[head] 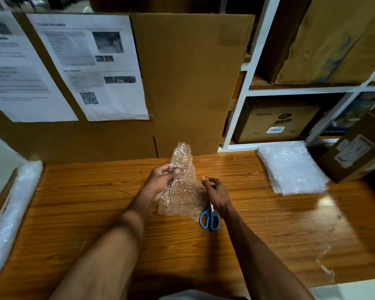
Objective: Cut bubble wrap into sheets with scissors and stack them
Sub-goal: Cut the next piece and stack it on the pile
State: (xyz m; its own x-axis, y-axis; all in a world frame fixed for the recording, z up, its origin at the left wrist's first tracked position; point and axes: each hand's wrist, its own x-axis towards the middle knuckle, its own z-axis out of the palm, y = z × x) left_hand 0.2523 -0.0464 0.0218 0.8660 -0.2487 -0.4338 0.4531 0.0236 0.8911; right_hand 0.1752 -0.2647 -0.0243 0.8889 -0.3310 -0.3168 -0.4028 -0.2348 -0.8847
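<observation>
— Bubble wrap sheet (180, 191), where is it?

— Mid-worktop, standing half upright. The left hand (164, 176) pinches its upper edge between thumb and fingers; its lower edge rests on the worktop (268, 224) and partly covers the blades of the scissors (210, 217).

— And the right hand (217, 193)?

— Released, fingers loosely spread, holding nothing, just beside the sheet's right edge and above the scissors.

— So what's the step?

— I'd judge this cut sheet goes onto the stack (292, 167) at the far right, near the shelf.

— How to do it well?

— Take the free edge with the right hand, pull the sheet flat, then lay it square on the stack so corners match. Lift it clear so the scissors aren't dragged. The roll (11, 213) waits at the left edge.
</observation>
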